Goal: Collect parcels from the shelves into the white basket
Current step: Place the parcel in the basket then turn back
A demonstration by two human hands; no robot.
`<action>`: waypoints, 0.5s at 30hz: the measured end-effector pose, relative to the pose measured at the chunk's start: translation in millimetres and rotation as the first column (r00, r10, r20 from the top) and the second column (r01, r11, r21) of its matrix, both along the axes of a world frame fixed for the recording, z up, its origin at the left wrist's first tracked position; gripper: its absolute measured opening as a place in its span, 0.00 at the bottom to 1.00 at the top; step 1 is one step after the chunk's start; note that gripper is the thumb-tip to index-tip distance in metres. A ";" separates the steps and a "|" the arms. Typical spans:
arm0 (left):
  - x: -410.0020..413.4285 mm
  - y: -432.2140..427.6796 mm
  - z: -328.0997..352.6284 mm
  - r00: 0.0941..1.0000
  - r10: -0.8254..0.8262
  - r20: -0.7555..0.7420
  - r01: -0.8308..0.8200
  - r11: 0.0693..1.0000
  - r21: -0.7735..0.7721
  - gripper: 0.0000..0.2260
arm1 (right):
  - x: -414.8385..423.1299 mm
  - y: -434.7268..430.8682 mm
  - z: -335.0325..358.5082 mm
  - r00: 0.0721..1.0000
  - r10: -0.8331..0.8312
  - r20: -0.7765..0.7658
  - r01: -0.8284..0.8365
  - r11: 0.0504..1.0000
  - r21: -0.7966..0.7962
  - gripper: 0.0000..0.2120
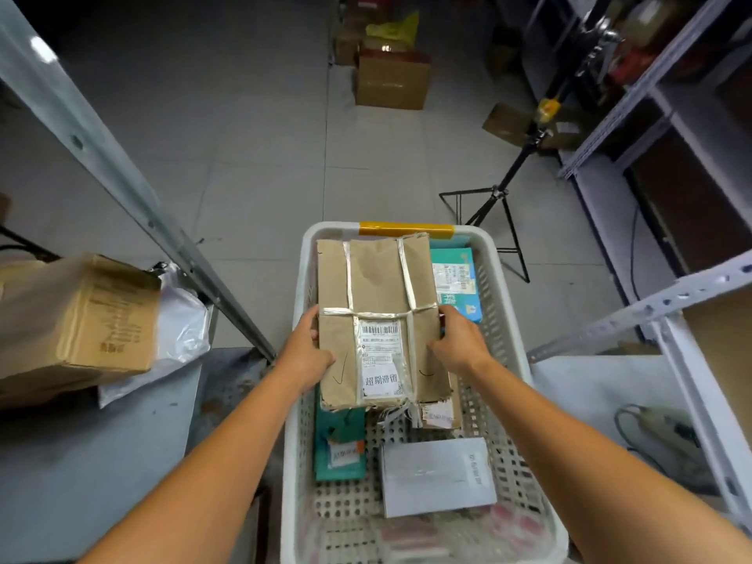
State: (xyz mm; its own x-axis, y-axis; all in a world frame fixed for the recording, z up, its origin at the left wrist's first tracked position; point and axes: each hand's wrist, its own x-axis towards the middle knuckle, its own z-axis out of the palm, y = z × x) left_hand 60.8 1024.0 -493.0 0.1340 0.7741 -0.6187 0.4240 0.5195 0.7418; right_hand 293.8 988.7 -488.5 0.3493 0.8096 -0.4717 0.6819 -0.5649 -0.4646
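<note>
- While the person leans over the white basket (295, 421), both bare arms reach down into it, and the two hands are set apart at either side of one parcel.
- Between them is the brown paper parcel (374, 295), bound with pale tape strips and facing up with a white barcode label.
- The left hand (307, 352) grips the parcel's left edge with the thumb lying along the side.
- The right hand (460, 339) clamps the right edge, fingers curled over it.
- The parcel lies over the far half of the basket, above other parcels; from here I cannot tell whether it already rests on them or hangs just above.
- Half hidden beside it on the right is a teal box (457, 287) with its own label.
- Nearer the person, a flat teal packet (339, 449) lies on the left and a grey box (437, 476) on the right, both on the basket's perforated floor.
- A strip of yellow tape (407, 229) wraps the far rim.
- On the left shelf a cardboard box (77, 319) sits against a white plastic bag (183, 327).
- A black tripod (502, 205) stands on the tiled floor by the right-hand shelving (667, 307), and another carton (392, 81) sits farther down the aisle.
</note>
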 end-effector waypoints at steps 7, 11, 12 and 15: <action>17.4 30.8 -48.1 0.987 0.015 -0.160 -0.011 0.999 0.030 0.37 | 7.5 39.4 -44.5 0.996 0.073 0.049 -0.073 0.997 0.005 0.15; 22.6 45.2 -68.1 0.975 0.000 -0.224 0.005 1.000 0.022 0.36 | 8.6 55.7 -71.9 0.991 0.121 0.061 -0.119 0.993 -0.022 0.15; 24.9 47.9 -72.4 0.970 -0.021 -0.240 0.027 0.999 0.022 0.36 | 10.7 57.9 -78.9 0.989 0.130 0.071 -0.128 0.991 -0.035 0.15; 33.4 56.4 -89.1 0.957 -0.068 -0.284 0.074 0.997 0.011 0.35 | 16.4 61.8 -99.2 0.982 0.159 0.101 -0.154 0.986 -0.060 0.13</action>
State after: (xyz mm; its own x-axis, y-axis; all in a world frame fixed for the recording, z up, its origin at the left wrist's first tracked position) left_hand 94.2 1080.4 -582.1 0.0114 0.7823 -0.6228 0.6534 0.4656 0.5969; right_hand 310.2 1050.5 -587.7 0.2697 0.8339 -0.4815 0.8072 -0.4685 -0.3592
